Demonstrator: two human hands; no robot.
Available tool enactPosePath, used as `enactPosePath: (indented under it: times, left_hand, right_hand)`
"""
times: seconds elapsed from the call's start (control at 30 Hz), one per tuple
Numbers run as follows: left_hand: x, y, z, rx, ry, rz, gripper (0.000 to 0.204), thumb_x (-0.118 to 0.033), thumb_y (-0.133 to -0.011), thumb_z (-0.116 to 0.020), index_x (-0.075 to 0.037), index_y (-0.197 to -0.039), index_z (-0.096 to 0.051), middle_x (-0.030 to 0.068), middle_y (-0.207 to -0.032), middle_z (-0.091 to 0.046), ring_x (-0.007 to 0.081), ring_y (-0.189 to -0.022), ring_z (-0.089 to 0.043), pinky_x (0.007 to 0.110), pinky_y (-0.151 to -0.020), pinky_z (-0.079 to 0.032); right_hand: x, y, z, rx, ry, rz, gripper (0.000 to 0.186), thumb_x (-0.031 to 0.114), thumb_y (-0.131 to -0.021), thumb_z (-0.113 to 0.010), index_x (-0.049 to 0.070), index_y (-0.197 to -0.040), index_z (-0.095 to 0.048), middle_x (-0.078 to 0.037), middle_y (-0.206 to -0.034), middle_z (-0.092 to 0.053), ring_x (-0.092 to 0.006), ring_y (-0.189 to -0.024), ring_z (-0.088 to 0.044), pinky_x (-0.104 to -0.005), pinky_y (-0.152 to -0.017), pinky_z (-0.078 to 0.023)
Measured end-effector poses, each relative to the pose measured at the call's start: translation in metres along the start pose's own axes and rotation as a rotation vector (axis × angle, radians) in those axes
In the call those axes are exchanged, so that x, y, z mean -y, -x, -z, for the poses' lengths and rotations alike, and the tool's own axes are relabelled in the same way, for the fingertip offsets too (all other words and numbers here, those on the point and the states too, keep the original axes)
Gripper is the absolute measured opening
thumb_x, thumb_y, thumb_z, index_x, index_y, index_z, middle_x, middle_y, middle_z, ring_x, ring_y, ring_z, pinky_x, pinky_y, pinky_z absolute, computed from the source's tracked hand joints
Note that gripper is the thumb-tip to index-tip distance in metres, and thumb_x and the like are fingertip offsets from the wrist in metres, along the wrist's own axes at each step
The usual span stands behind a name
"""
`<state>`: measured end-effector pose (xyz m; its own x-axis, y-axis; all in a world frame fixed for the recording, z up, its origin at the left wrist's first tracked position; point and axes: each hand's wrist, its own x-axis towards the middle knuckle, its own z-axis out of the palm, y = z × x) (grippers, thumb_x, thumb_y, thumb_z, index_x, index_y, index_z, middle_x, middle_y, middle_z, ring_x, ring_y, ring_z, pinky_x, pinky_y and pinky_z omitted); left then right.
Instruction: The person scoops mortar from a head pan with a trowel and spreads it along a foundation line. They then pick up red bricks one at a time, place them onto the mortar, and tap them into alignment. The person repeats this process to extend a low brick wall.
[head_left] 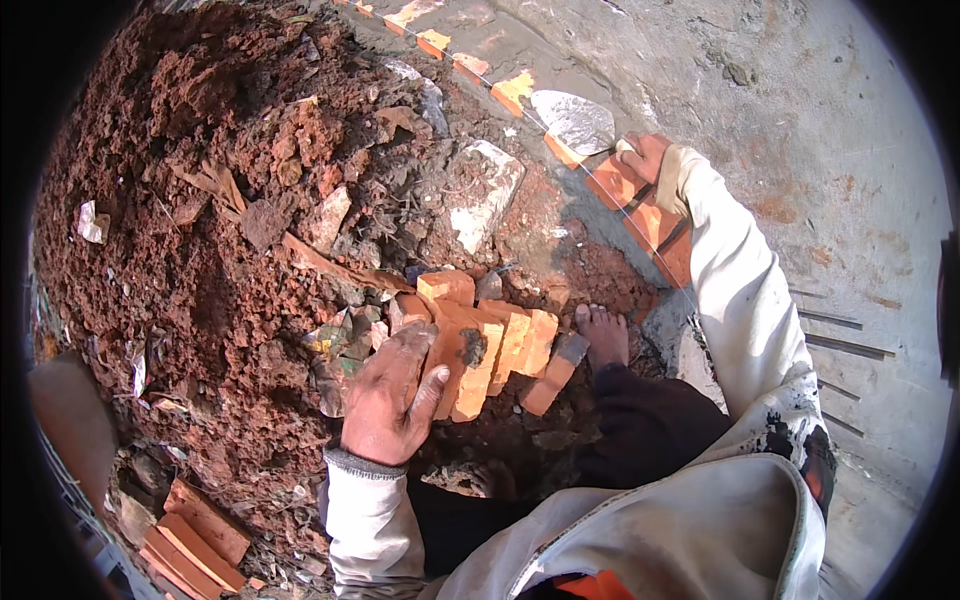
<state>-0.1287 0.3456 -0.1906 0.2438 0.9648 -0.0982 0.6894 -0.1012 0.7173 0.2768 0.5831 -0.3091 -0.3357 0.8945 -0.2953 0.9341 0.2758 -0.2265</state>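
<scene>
My left hand (388, 395) is at the left end of a small pile of orange bricks (487, 350), its fingers and thumb closed on the nearest brick (447, 352). That brick has a dark smear of mortar on its face. My right hand (645, 157) grips a trowel by its handle, which my fingers mostly hide. The mortar-smeared trowel blade (573, 122) lies over the brick course, pointing to the upper left. Right beside this hand are laid bricks (640, 205) along a taut string (627, 212).
Loose red soil (210, 220) with rubble and scraps heaps up on the left. A grey plastered wall (800, 160) rises on the right, with several metal bars (845, 348) near it. More bricks (195, 545) lie at lower left. My bare foot (603, 337) is beside the pile.
</scene>
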Motion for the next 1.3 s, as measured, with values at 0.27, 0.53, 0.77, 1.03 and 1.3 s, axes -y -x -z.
enactPosePath:
  times: [0.27,0.53,0.77,1.03,1.3]
  left_hand:
    - [-0.001,0.006,0.008,-0.015,0.026,0.007,0.034,-0.010,-0.081,-0.060,0.002,-0.112,-0.055,0.0225,-0.112,-0.056,0.0384,-0.106,-0.054,0.039,-0.091,-0.043]
    - [-0.002,0.003,0.004,0.001,0.005,-0.006,0.034,-0.009,-0.081,-0.061,0.003,-0.113,-0.055,0.0239,-0.112,-0.056,0.0390,-0.106,-0.054,0.039,-0.091,-0.043]
    - [-0.004,-0.001,-0.002,0.020,0.005,0.007,0.034,-0.010,-0.081,-0.061,0.003,-0.112,-0.056,0.0242,-0.112,-0.056,0.0383,-0.106,-0.054,0.039,-0.091,-0.043]
    - [-0.003,0.000,-0.003,0.029,0.012,0.004,0.033,-0.013,-0.083,-0.060,0.003,-0.111,-0.056,0.0224,-0.113,-0.056,0.0377,-0.107,-0.054,0.038,-0.091,-0.043]
    - [0.003,-0.005,-0.006,0.042,0.020,0.000,0.034,-0.013,-0.082,-0.061,0.003,-0.113,-0.055,0.0229,-0.113,-0.056,0.0381,-0.106,-0.054,0.039,-0.091,-0.043]
  right_hand:
    - [-0.056,0.008,-0.022,0.203,-0.271,-0.127,0.033,0.026,-0.085,-0.046,0.003,-0.104,-0.060,-0.023,-0.101,-0.057,-0.0354,-0.098,-0.056,-0.0390,-0.085,-0.045]
    - [0.021,0.027,0.015,0.061,-0.300,-0.123,0.033,0.028,-0.082,-0.049,-0.002,-0.090,-0.058,-0.019,-0.073,-0.060,-0.0324,-0.068,-0.057,-0.0406,-0.065,-0.043]
    - [0.012,0.005,0.016,0.017,-0.071,-0.174,0.043,0.037,-0.083,-0.049,-0.002,-0.097,-0.057,-0.026,-0.082,-0.060,-0.0410,-0.079,-0.058,-0.0432,-0.072,-0.043]
    - [0.045,0.028,0.021,0.109,-0.013,-0.224,0.041,0.034,-0.081,-0.047,-0.004,-0.096,-0.057,-0.029,-0.084,-0.060,-0.0419,-0.081,-0.059,-0.0456,-0.076,-0.045]
    - [0.086,0.050,-0.073,-0.038,-0.157,-0.129,0.049,0.030,-0.078,-0.054,-0.010,-0.105,-0.046,-0.028,-0.092,-0.059,-0.0411,-0.086,-0.059,-0.0440,-0.078,-0.046]
